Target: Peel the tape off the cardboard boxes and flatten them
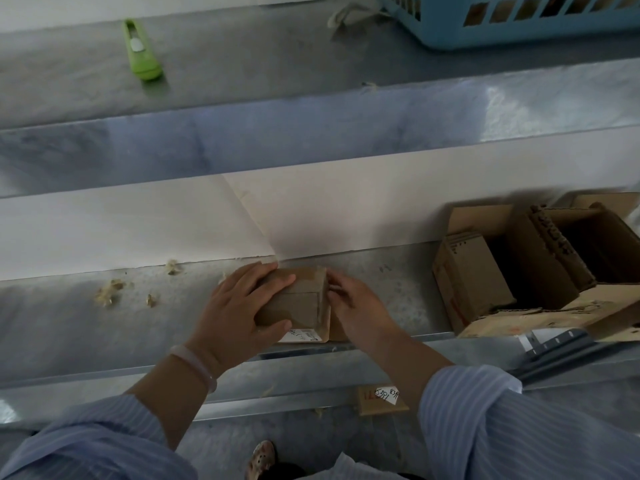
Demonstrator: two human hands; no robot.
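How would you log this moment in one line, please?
left hand: grips small cardboard box | right hand: pinches its right edge | green utility knife: on far ledge, untouched

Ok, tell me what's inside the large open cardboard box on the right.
The large open brown cardboard box holds a smaller open corrugated cardboard box with ragged edges. Beside it a dark gap hides the bottom; anything lying there cannot be seen.

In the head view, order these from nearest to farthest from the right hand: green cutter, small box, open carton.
1. Small box, against the right hand, on its left.
2. Open carton, to the right, same ledge.
3. Green cutter, far back left, upper ledge.
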